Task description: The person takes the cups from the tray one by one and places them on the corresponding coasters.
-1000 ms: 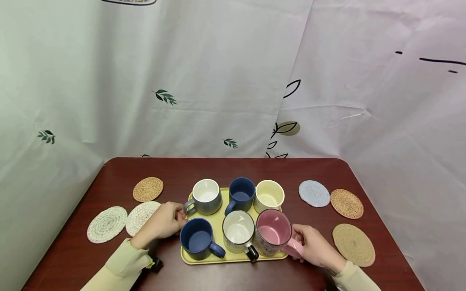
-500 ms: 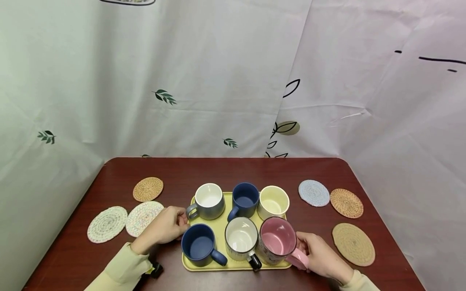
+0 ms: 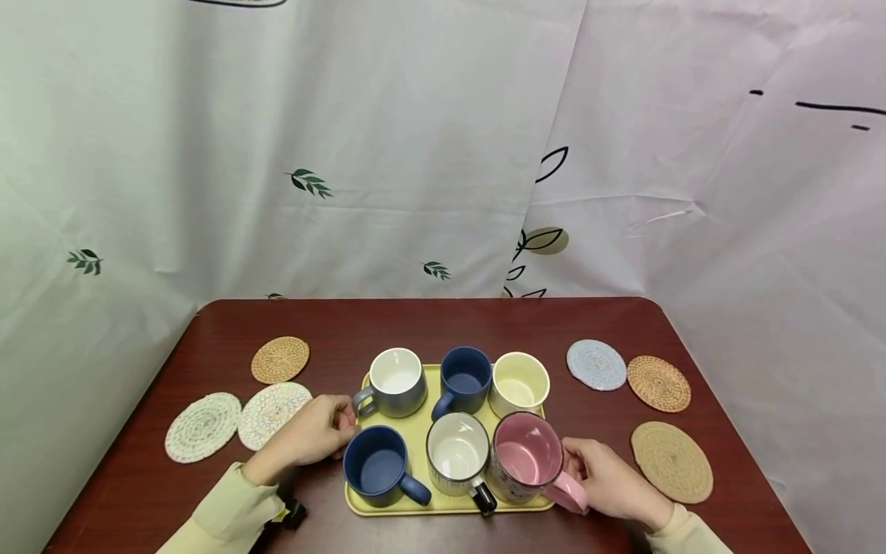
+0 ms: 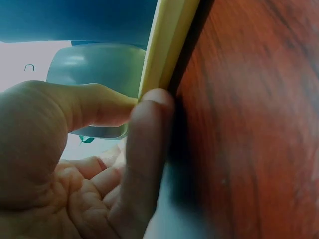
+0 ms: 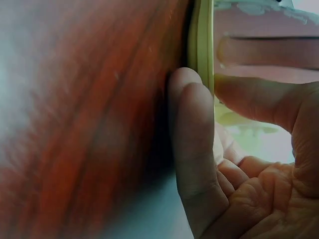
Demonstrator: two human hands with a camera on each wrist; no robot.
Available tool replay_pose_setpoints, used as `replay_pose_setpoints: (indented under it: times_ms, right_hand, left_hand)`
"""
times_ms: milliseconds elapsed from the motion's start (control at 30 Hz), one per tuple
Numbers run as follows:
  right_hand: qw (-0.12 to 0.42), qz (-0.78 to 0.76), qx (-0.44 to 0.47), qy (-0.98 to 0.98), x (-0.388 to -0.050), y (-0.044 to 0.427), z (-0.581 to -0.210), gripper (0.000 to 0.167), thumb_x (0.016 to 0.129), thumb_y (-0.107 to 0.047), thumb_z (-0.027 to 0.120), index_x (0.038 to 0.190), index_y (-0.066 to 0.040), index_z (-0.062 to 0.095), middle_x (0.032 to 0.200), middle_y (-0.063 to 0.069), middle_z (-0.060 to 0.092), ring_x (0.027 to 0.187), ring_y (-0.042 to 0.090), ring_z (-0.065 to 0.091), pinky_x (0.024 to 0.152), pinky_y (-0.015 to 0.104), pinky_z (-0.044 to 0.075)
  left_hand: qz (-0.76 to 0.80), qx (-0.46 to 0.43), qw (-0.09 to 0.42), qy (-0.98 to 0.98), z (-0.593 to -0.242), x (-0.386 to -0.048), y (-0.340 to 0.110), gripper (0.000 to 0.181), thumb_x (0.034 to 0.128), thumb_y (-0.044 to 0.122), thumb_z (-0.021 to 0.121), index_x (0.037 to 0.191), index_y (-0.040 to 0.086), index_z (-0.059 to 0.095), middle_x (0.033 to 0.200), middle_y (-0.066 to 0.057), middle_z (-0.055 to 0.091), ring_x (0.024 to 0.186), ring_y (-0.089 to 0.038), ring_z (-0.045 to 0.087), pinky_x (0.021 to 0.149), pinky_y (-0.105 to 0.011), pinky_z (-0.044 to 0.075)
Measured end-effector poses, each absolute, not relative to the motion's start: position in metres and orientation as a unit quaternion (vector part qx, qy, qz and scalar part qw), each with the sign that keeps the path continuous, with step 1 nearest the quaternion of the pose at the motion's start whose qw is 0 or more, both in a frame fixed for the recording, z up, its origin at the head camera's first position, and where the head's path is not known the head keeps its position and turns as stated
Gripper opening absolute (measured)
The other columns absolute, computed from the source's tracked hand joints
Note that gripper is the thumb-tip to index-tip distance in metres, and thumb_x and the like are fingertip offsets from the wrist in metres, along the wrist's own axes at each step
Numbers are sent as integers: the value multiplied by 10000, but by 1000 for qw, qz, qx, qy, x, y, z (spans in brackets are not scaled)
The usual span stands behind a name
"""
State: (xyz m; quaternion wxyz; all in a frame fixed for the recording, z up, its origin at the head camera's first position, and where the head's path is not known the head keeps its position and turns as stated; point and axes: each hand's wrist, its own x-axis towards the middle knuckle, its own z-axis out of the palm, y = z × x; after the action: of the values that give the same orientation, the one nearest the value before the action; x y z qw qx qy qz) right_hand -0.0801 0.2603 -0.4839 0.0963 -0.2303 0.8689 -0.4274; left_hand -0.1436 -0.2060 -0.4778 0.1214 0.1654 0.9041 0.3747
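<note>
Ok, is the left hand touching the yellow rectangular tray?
Touching. The left wrist view shows the left hand pinching the edge of the yellow rectangular tray between its fingers.

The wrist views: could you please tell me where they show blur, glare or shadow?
Left wrist: table softly blurred, dark shadow along the yellow tray, small glint on the grey mug; right wrist: table blurred too, pale glare at left, dark shadow beside the fingers.

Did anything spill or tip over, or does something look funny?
No spill shows, and all six mugs stand upright on the yellow tray. One slightly odd thing: the handle of the pink mug pokes out past the tray's right edge.
</note>
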Motion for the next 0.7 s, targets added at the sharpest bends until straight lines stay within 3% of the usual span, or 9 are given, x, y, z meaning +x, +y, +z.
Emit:
replay_pose_setpoints:
  times_ms: [133, 267, 467, 700]
  right_hand:
    - [74, -393, -213, 892, -89, 261, -483, 260, 801, 62, 650, 800, -182, 560, 636, -177, 440, 555, -84, 388, 503, 157, 336]
    - [61, -370, -185, 908, -98, 260, -484, 253, 836, 55, 600, 867, -195, 626, 655, -165, 473, 568, -72, 407, 536, 176, 368]
    - [117, -418, -161, 886, -112, 260, -483, 221, 925, 56, 513, 1033, -63, 664, 636, -68, 619, 503, 15, 578, 472, 252, 516]
    - [138, -439, -157, 874, -128, 259, -482, 195, 911, 24, 583, 1101, 6, 625, 599, 7, 592, 429, 64, 567, 443, 283, 509]
  left_hand:
    - [373, 164, 125, 904, -476, -143, -206, 111, 851, 63, 671, 796, 114, 589, 560, 88, 564, 461, -54, 553, 482, -218, 432]
    - [365, 170, 117, 908, -475, -145, -208, 100, 856, 57, 672, 820, 121, 604, 584, 92, 584, 485, -36, 562, 506, -216, 445]
    - [324, 187, 73, 925, -470, -150, -212, 98, 854, 79, 713, 884, 135, 639, 674, 122, 610, 564, 22, 537, 568, -208, 451]
    - [275, 175, 26, 945, -460, -160, -218, 123, 859, 115, 731, 955, 144, 660, 690, 155, 629, 608, 34, 573, 634, -222, 477]
